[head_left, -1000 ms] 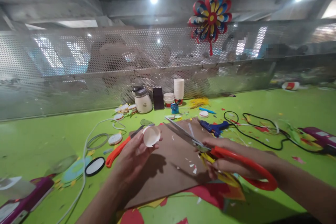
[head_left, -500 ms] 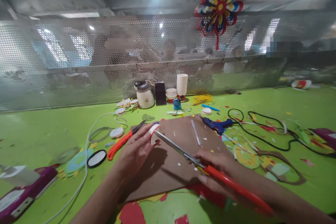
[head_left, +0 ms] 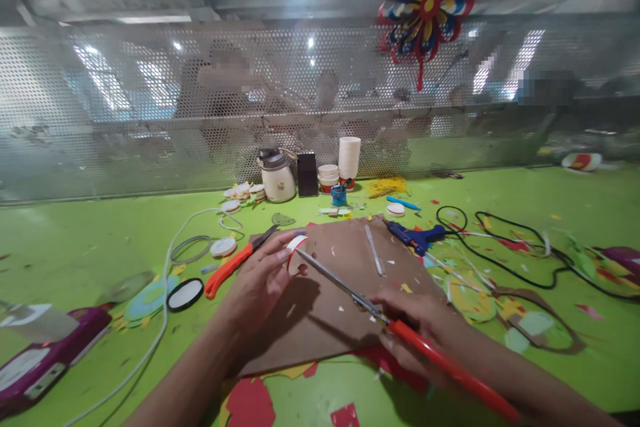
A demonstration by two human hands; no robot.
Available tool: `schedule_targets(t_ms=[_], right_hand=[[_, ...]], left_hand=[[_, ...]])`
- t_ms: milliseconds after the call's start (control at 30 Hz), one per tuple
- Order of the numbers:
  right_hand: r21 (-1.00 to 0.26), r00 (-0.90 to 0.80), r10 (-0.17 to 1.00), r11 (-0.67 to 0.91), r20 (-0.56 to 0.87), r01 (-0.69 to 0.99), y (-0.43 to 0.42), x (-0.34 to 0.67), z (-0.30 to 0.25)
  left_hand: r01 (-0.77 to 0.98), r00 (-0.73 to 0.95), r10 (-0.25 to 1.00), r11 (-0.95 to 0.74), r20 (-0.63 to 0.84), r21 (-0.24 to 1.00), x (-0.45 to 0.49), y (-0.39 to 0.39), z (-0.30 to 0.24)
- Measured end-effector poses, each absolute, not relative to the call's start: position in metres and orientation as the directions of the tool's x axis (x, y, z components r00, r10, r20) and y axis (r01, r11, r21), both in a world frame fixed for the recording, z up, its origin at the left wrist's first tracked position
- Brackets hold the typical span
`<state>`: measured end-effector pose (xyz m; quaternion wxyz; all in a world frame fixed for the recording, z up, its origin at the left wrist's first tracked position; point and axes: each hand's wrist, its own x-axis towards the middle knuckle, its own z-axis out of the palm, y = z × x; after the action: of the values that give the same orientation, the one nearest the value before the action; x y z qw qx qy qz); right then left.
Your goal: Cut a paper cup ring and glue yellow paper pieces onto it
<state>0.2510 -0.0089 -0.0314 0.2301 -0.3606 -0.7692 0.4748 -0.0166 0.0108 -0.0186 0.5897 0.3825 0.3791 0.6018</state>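
Note:
My left hand pinches a small white paper cup with a red rim, held on its side above a brown cardboard sheet. My right hand is closed round the red handles of a pair of scissors. The long steel blades point up and left, and their tips touch the cup's rim. Small paper scraps lie on the cardboard under the blades.
A second pair of orange-handled scissors lies left of my left hand. A blue glue gun with black cable sits to the right. A jug, a cup stack, white cable and purple tools are on the green table.
The cup was turned from open-end-up to sideways. My right hand swung the scissors leftward until the blade tips reached the cup's rim; between the last two moments little moved.

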Motion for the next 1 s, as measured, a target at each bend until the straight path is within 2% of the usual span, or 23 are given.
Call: schedule_targets(t_ms=[133, 433, 667, 1000], right_hand=[[-0.866, -0.638, 0.768, 0.284, -0.051, 0.411, -0.01, 0.248, -0.021], [-0.862, -0.61, 0.788, 0.252, -0.081, 0.44, -0.013, 0.242, -0.022], [-0.878, -0.63, 0.772, 0.239, -0.088, 0.415, -0.013, 0.244, -0.022], [-0.924, -0.654, 0.756, 0.232, -0.027, 0.305, -0.012, 0.243, -0.031]], left_hand=[[-0.411, -0.019, 0.999, -0.033, 0.027, 0.911, -0.016, 0.013, -0.018], [-0.442, 0.009, 0.999, -0.024, 0.031, 0.897, -0.014, 0.01, -0.014], [-0.44, -0.006, 1.0, -0.019, 0.019, 0.898, -0.015, 0.008, -0.015], [-0.438, -0.005, 1.0, -0.003, 0.001, 0.899, -0.012, 0.006, -0.012]])
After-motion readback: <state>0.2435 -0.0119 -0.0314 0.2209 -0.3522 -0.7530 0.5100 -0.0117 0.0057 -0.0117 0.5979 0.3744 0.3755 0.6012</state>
